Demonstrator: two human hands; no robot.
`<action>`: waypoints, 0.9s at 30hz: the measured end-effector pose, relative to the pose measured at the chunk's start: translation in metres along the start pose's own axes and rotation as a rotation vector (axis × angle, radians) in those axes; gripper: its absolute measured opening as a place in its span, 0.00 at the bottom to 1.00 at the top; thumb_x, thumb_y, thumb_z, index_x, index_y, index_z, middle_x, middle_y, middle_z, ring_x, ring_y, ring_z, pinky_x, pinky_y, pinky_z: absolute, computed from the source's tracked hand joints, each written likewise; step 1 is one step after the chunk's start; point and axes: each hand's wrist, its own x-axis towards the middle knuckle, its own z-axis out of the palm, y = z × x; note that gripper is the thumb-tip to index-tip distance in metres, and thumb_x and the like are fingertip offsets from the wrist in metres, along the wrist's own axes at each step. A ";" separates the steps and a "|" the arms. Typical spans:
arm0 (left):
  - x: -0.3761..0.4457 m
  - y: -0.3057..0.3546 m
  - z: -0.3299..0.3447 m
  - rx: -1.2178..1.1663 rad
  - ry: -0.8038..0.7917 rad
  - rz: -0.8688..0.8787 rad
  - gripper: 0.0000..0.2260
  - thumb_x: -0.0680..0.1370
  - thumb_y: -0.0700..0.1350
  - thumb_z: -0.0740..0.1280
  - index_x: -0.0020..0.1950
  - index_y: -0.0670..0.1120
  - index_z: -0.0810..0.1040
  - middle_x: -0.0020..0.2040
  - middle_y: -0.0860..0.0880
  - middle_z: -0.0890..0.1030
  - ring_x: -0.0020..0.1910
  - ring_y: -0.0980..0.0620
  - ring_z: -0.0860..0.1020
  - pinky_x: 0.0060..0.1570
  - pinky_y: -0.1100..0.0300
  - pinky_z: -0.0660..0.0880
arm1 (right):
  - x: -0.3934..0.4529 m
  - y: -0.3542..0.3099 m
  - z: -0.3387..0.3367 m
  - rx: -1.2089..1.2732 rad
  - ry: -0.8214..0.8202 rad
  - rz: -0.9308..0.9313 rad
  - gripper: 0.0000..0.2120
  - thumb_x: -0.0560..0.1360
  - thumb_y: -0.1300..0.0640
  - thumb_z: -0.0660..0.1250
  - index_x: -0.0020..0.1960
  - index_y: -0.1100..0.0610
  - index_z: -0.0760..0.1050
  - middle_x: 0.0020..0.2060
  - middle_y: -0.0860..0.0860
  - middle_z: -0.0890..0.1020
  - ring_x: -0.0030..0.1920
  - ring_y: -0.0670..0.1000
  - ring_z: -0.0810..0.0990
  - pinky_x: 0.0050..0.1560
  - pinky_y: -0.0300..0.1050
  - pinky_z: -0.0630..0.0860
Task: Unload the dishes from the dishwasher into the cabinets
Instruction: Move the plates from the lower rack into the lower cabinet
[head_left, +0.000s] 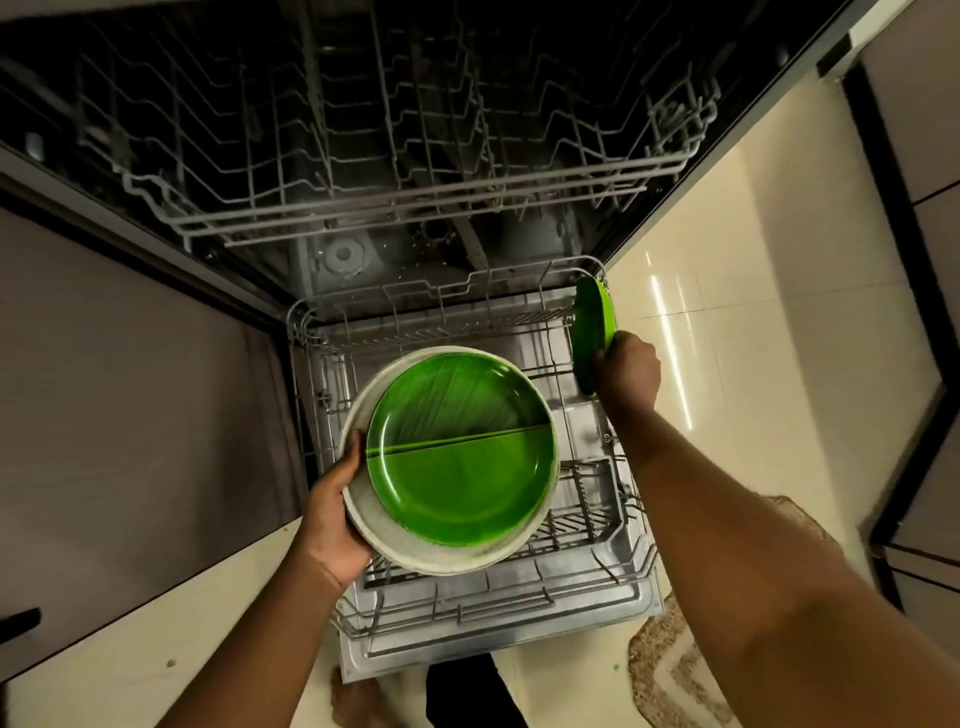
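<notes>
The dishwasher stands open below me with its lower rack (467, 613) pulled out over the door. My left hand (332, 519) grips the left rim of a white plate (374, 540) held flat above the rack. A green plate (462, 457) lies stacked on top of the white one. My right hand (626, 371) holds a second green plate (592, 327) upright by its lower edge at the rack's far right corner. No other dishes show in the lower rack.
The upper rack (395, 208) sits pulled out above, and I see no dishes in it. Dark cabinet fronts (104, 395) flank the left side and more cabinets (914, 364) the right. A patterned mat (675, 665) lies on the cream tile floor at the door's right.
</notes>
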 end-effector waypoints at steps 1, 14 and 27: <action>-0.004 0.000 0.001 0.002 -0.007 -0.006 0.21 0.83 0.51 0.55 0.46 0.49 0.87 0.48 0.44 0.86 0.47 0.46 0.85 0.40 0.50 0.82 | -0.010 0.004 -0.008 0.014 0.044 -0.021 0.09 0.78 0.59 0.64 0.55 0.63 0.77 0.45 0.59 0.82 0.45 0.62 0.80 0.40 0.49 0.73; -0.039 0.021 -0.002 -0.025 -0.047 0.035 0.14 0.77 0.51 0.62 0.53 0.48 0.85 0.52 0.43 0.85 0.52 0.43 0.83 0.49 0.44 0.81 | -0.200 0.012 -0.175 0.990 0.180 0.008 0.11 0.80 0.64 0.63 0.59 0.54 0.79 0.47 0.46 0.83 0.43 0.45 0.84 0.38 0.38 0.82; -0.118 0.024 -0.028 0.003 -0.077 -0.061 0.19 0.78 0.55 0.62 0.61 0.44 0.81 0.58 0.39 0.82 0.55 0.40 0.82 0.52 0.43 0.80 | -0.305 -0.034 -0.091 0.541 0.079 -0.183 0.18 0.72 0.59 0.76 0.60 0.49 0.79 0.44 0.46 0.83 0.44 0.49 0.83 0.46 0.54 0.83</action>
